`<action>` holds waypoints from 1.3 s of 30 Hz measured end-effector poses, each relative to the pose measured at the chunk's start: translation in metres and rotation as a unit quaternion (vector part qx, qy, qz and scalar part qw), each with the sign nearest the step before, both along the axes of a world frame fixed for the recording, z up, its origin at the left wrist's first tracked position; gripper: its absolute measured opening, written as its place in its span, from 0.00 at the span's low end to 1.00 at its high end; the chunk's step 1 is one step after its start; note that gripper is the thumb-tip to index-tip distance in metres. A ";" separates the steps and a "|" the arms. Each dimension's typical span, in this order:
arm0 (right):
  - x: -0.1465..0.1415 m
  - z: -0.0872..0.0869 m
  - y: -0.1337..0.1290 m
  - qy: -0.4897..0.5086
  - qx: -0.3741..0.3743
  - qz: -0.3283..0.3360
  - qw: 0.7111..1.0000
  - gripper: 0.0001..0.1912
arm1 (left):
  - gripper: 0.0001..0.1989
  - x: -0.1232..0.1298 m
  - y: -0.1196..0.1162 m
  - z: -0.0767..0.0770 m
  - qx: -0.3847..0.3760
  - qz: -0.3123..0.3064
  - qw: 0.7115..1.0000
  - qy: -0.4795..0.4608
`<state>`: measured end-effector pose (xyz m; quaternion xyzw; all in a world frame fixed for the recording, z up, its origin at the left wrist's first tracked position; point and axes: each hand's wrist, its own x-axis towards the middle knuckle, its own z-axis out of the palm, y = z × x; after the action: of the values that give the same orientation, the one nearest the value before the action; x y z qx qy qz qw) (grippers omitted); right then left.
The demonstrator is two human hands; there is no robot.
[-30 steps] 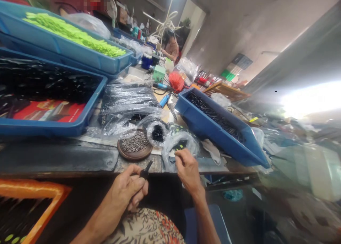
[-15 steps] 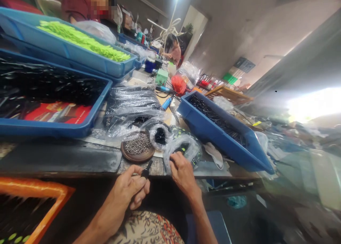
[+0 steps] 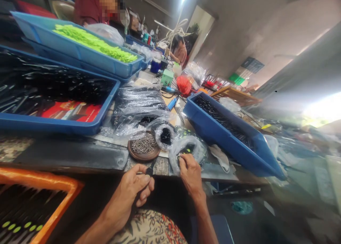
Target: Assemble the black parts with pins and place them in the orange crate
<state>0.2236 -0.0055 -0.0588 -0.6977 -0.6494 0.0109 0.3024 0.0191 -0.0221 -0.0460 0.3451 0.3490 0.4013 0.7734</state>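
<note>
My left hand (image 3: 133,185) is closed around a small black part with a narrow tip (image 3: 150,171), just off the table's front edge. My right hand (image 3: 192,174) has its fingertips pinched together at the mouth of a clear plastic bag (image 3: 174,160) containing black and lime-green pieces. What those fingertips hold, if anything, is too small to make out. Between the hands and a little farther back, a round brown dish (image 3: 144,158) carries a heap of small metal screws or pins (image 3: 144,143). Beside it lies another clear bag (image 3: 159,136) with black pieces inside.
Blue bins stand left (image 3: 98,125) and right (image 3: 226,150); a lighter blue bin (image 3: 77,47) holds bright green pieces. An orange-rimmed tray (image 3: 65,205) of black parts sits low at left. A filled plastic bag (image 3: 138,98) lies mid-table. Two people are farther back.
The whole view has shifted slightly to the right. My right fingertips stay at the bag's mouth, and the dark bit seen at them before is no longer distinct. My left hand keeps its black part.
</note>
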 end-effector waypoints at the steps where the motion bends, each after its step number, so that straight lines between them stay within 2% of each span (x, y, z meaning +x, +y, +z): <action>1: 0.000 0.000 0.000 -0.002 -0.004 -0.001 1.000 0.11 | 0.09 0.000 0.000 0.000 -0.001 0.001 1.000 -0.006; 7: 0.005 0.005 0.005 -0.024 -0.052 0.008 0.998 0.15 | 0.10 0.000 -0.001 -0.001 -0.011 0.011 1.000 -0.016; 10: 0.007 0.005 0.007 -0.038 -0.053 0.011 0.998 0.14 | 0.11 -0.001 -0.001 -0.002 -0.014 0.017 1.000 -0.016; 17: 0.008 -0.001 0.009 -0.048 -0.029 0.006 0.998 0.13 | 0.10 -0.003 -0.001 -0.001 -0.006 0.038 0.999 -0.035; 21: 0.003 0.005 0.007 -0.016 0.049 -0.023 0.998 0.13 | 0.09 -0.005 -0.001 -0.001 -0.007 0.054 0.997 -0.054; 23: -0.005 0.014 0.005 0.002 0.093 -0.021 0.995 0.12 | 0.10 -0.005 0.000 0.000 -0.014 0.068 0.996 -0.049; 25: -0.020 0.022 0.005 0.030 0.102 0.019 0.994 0.10 | 0.11 -0.005 0.001 0.001 -0.020 0.081 0.996 -0.043; 28: -0.047 0.029 0.012 0.065 0.047 0.108 0.991 0.09 | 0.10 -0.006 0.002 0.002 -0.020 0.096 0.994 -0.040; 30: -0.064 0.027 0.019 0.060 0.014 0.135 0.989 0.10 | 0.10 -0.008 0.003 0.001 -0.015 0.106 0.993 -0.041; 34: -0.084 0.016 0.032 0.009 -0.015 0.123 0.992 0.11 | 0.09 -0.012 0.004 -0.002 -0.011 0.124 0.991 -0.040; 39: -0.095 0.007 0.038 -0.066 -0.043 0.076 0.994 0.09 | 0.07 -0.015 0.005 -0.004 0.004 0.126 0.991 -0.051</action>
<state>0.1288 0.0320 -0.0521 -0.6577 -0.7182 0.0157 0.2267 0.0045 -0.0172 -0.0497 0.2809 0.3483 0.5139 0.7319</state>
